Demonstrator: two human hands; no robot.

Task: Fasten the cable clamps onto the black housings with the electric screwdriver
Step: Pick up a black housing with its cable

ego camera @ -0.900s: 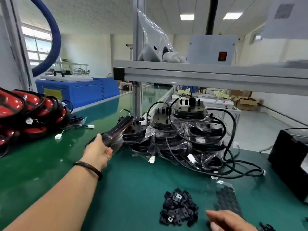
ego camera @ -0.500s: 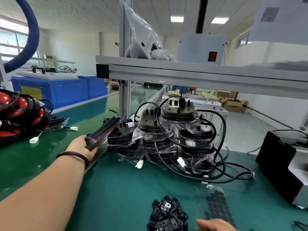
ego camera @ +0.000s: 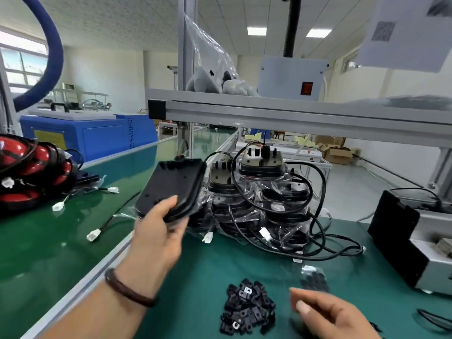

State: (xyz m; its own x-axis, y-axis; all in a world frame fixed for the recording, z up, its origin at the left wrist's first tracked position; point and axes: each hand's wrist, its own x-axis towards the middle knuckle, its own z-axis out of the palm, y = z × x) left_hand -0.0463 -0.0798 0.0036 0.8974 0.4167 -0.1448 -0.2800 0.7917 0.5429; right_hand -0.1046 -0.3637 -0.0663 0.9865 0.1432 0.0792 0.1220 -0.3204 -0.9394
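A worker's left hand (ego camera: 156, 233) gripped a black housing (ego camera: 171, 189), thumb on its flat face and fingers (ego camera: 181, 226) curled beneath. It was held tilted above the green desk (ego camera: 208, 270), just beside a stack of plastic-wrapped housings (ego camera: 259, 199) tangled in black cables (ego camera: 318, 250). The right hand (ego camera: 332, 316) hovered low near the desk's front edge, its fingers loose and holding nothing, just right of a heap of small black cable clamps (ego camera: 247, 307). Red-and-black parts (ego camera: 31, 174) lay on the conveyor belt (ego camera: 49, 241) at left.
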